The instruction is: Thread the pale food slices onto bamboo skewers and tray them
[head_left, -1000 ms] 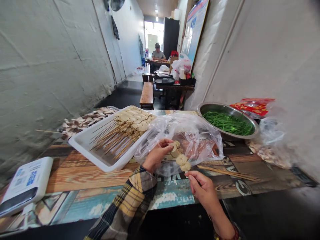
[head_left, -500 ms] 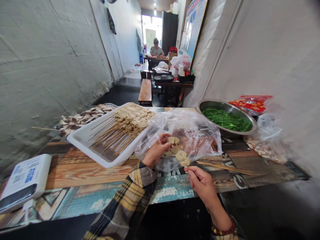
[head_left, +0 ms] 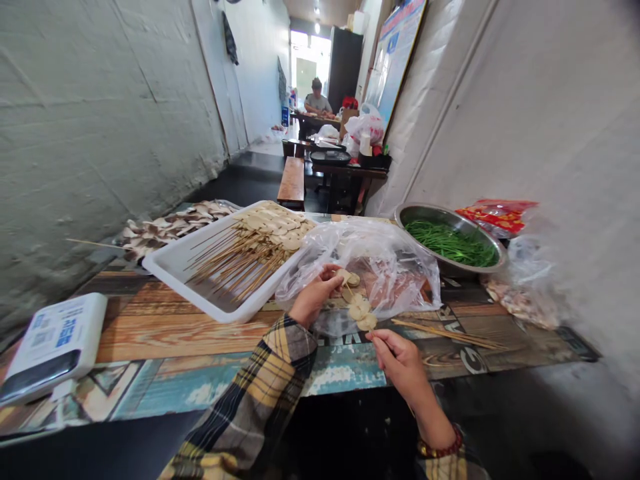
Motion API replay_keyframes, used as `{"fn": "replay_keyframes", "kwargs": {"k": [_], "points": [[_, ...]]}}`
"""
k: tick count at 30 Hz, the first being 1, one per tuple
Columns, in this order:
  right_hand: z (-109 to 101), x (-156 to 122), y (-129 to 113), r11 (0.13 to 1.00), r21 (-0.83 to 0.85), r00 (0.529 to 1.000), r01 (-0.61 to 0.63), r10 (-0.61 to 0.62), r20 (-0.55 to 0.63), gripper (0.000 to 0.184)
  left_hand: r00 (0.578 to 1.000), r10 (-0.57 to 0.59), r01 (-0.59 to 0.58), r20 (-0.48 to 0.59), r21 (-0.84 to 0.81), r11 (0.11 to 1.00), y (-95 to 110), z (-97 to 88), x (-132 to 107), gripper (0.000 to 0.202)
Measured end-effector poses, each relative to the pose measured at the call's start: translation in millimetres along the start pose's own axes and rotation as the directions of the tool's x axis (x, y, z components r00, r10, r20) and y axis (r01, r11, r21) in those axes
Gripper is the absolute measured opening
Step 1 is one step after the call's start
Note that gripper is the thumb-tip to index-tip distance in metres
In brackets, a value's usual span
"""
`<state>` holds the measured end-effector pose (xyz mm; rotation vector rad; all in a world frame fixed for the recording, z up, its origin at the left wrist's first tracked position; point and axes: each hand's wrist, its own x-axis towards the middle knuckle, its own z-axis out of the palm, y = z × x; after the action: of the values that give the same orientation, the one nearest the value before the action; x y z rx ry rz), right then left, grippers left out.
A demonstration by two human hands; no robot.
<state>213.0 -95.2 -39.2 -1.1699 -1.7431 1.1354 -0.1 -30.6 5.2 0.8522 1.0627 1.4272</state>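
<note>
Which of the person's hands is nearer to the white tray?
Left. The left hand is just right of the white tray; the right hand is farther right, beside the loose skewers.

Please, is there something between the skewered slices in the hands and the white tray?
Yes: the left hand and the left part of the clear plastic bag come between the slices and the tray.

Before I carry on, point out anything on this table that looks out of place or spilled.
One lone stick juts out at the left end of the brown-and-white slices, well apart from the loose sticks near the right hand, so it looks stray. I see no clear spill.
</note>
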Motion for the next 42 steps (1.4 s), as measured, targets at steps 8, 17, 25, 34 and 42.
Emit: {"fn": "replay_keyframes", "kwargs": {"k": [8, 17, 25, 34, 42], "points": [[1.4, 1.5, 3.4, 1.0, -0.027, 1.0, 0.015, -0.016, -0.018, 0.033, 0.999, -0.036, 0.036, -0.01, -0.003, 0.999, 4.2, 3.2, -0.5, 0.022], [3.4, 2.5, 2.9, 0.998, -0.051, 0.999, 0.02, -0.023, -0.049, 0.032, 0.999, 0.008, -0.008, -0.032, 0.006, 1.0, 5.6, 4.0, -1.8, 0.017], [4.7, 4.0, 0.9, 0.997, -0.069, 0.998, 0.026, -0.03, -0.057, 0.032, 0.997, 0.075, -0.071, -0.032, 0.112, 0.991, 0.1, 1.9, 1.0, 0.014], [4.6, 2.9, 0.4, 0.993, -0.114, 0.998, 0.029, -0.036, -0.059, 0.031, 0.991, 0.126, -0.115, -0.044, 0.197, 0.974, -1.6, 1.4, -0.1, 0.01], [5.4, 3.5, -2.8, 0.99, -0.135, 0.996, 0.037, -0.047, -0.073, 0.031, 0.993, 0.085, -0.068, -0.076, 0.207, 0.976, 1.2, 2.8, -0.4, 0.012]]}}
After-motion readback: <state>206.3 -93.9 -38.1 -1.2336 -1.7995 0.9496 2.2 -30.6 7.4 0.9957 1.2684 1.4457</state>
